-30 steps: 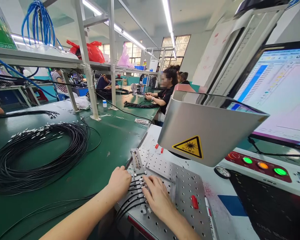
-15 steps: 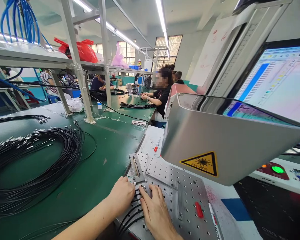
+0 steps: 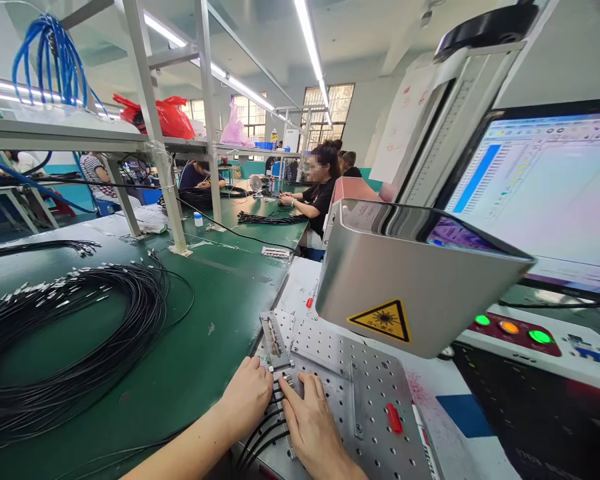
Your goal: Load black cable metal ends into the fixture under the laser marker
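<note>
A: From the head view, what are the hands doing?
B: The left hand (image 3: 247, 393) is curled nearly into a fist beside the black cables (image 3: 267, 443); its fingertips are hidden, so I can't tell whether it grips one. The right hand (image 3: 313, 423) is open, palm down, fingers a little apart, with a fingertip at the metal ends (image 3: 287, 380) of the cables. It isn't closed around anything.
A: Where do those cables sit?
B: Their ends lie in a row across a narrow metal holder (image 3: 291, 448), partly under the right hand, on the plate with holes (image 3: 373, 400).
A: Any containers nearby?
B: A slotted metal tray (image 3: 275, 341) just beyond the hands, with small pieces in its slot, too small to name. On the green table (image 3: 230, 287) stands a small white bottle (image 3: 198, 219) with a blue cap; I can't see its contents.
A: And up on the shelf (image 3: 95, 139)?
B: A red bag (image 3: 173, 119), with something dark showing at its left side, and a pink bag (image 3: 235, 127), contents hidden. Past that is a blue bin (image 3: 264, 145), too far off to see into. At the left, blue tubing (image 3: 53, 53) rises from a clear plastic bag (image 3: 65, 113).
</note>
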`<state>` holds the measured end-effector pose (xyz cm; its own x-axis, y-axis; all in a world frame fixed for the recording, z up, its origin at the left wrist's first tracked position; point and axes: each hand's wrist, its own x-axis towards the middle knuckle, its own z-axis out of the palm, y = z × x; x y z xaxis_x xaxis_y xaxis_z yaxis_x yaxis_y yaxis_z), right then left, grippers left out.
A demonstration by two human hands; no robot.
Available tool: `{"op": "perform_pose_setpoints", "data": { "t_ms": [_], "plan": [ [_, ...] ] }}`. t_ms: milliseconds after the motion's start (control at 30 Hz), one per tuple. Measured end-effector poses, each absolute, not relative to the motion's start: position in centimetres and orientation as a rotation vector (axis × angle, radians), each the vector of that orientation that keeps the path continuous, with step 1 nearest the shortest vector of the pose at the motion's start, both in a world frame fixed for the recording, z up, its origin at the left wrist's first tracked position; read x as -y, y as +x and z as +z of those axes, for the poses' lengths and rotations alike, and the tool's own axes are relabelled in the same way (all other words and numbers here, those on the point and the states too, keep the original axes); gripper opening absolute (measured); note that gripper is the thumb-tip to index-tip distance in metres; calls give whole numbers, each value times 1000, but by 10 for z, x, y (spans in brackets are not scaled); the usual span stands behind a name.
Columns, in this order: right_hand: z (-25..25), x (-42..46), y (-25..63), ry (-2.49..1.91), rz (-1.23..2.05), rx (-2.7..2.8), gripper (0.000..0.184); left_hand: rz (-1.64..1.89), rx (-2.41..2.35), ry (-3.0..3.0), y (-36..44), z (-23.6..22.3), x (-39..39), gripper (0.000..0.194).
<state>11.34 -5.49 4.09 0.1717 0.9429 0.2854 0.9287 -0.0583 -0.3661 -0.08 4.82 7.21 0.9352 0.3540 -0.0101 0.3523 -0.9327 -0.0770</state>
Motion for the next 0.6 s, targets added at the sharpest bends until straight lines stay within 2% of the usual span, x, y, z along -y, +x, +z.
{"op": "perform_pose_setpoints", "data": {
  "t_ms": [267, 400, 467, 533, 600],
  "plan": [
    [67, 57, 125, -2007, 349, 1713, 36, 8, 642, -2998, -9, 83, -45, 19],
    [82, 66, 146, -1986, 620, 1777, 60, 8, 809, -2990, -24, 86, -39, 24],
    [89, 69, 153, -1974, 743, 1810, 68, 50, 847, -3021, -29, 86, -38, 19],
    [94, 69, 156, -1970, 813, 1819, 70, 86, 898, -3058, -30, 87, -39, 10],
    [97, 67, 156, -1972, 846, 1810, 69, 105, 979, -3105, -27, 91, -43, 10]
  ]
}}
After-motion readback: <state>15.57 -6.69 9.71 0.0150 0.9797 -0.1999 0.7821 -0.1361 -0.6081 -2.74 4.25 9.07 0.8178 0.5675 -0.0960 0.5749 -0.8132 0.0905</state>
